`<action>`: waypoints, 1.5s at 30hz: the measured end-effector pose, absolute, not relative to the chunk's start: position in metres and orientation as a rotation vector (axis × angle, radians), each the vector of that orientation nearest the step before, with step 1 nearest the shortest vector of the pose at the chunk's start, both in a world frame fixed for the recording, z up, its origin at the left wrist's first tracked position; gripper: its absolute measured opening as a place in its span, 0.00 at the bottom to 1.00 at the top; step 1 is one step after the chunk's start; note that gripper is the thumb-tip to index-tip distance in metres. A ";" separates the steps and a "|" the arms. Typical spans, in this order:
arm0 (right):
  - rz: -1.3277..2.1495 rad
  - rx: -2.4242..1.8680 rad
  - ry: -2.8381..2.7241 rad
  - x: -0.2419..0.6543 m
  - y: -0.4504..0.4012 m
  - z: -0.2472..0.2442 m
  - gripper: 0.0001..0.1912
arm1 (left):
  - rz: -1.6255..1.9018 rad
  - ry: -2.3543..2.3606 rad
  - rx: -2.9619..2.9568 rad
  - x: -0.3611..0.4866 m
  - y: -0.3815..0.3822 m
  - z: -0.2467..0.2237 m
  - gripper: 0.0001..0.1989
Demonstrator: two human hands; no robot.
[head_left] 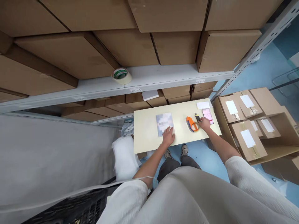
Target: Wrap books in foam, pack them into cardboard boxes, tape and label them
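A flat, pale blue-and-white patterned book or packet (164,122) lies on the cream tabletop (144,133). My left hand (168,137) rests on its lower right part, fingers spread. To the right, my right hand (205,124) is closed at the lower end of a black-and-yellow utility knife (197,117); the exact grip is partly hidden. An orange tape dispenser (192,124) lies just left of the knife. Beside my right hand is a phone with a pink screen (207,115), and a white paper slip (202,105) lies behind it.
Shelves of cardboard boxes (177,46) rise behind the table, with a tape roll (121,76) on the shelf edge (163,74). A large open carton (277,149) holding labelled boxes (248,138) stands right. White wrapping material (126,158) is at the left, near a black crate (88,205).
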State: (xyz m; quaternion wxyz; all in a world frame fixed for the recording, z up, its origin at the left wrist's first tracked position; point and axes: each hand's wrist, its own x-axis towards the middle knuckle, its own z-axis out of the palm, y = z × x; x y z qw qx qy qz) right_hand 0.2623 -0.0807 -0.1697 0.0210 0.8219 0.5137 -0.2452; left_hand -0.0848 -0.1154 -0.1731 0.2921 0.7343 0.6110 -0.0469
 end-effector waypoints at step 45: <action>-2.424 2.256 1.509 -0.069 -0.062 -0.117 0.14 | -0.024 1.751 1.698 -0.310 -0.115 -0.181 0.24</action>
